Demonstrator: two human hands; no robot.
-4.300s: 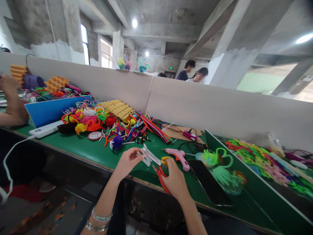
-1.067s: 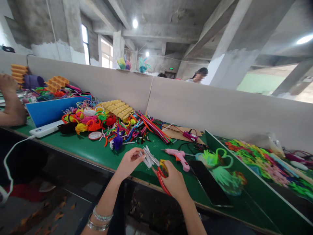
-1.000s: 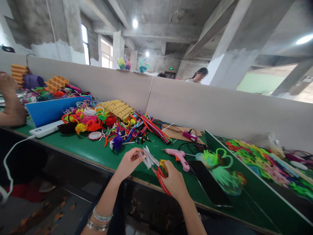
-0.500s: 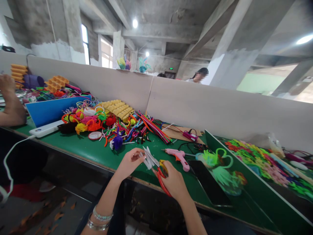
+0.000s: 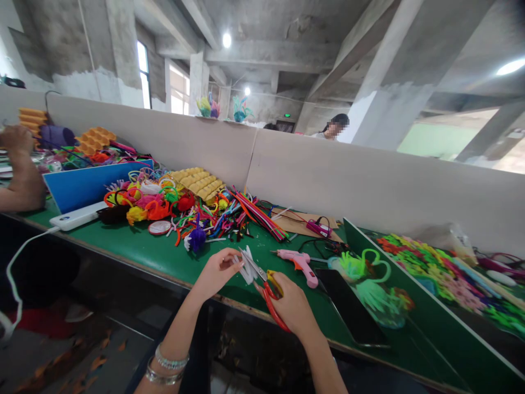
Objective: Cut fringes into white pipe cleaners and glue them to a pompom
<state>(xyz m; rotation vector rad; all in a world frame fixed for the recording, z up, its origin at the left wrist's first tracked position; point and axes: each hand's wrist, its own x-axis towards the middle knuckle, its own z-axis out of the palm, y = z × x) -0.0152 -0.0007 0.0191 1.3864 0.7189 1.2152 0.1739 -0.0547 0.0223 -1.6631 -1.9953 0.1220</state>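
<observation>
My left hand (image 5: 218, 273) pinches short white pipe cleaner pieces (image 5: 248, 272) between thumb and fingertips, just above the green table. My right hand (image 5: 296, 303) is wrapped round the red handles of a pair of scissors (image 5: 259, 269). The metal blades point up and left, crossing over the white pieces close to my left fingertips. Whether the blades touch them, I cannot tell. A yellow part (image 5: 271, 275) shows beside my right fingers, mostly hidden by the hand and scissors. A pink glue gun (image 5: 302, 267) lies to the right of the scissors.
A dark phone (image 5: 348, 306) and bright green pipe cleaner figures (image 5: 375, 295) are on the right, before a green divider (image 5: 426, 312). Left of centre sits a heap of coloured pipe cleaners (image 5: 156, 200). A white power strip (image 5: 77, 216) and another person's arm (image 5: 20, 175) are further left.
My right hand and the scissors shift very slightly. My left hand stays almost still with the white pieces. The other person's hand at the far left moves slightly right.
</observation>
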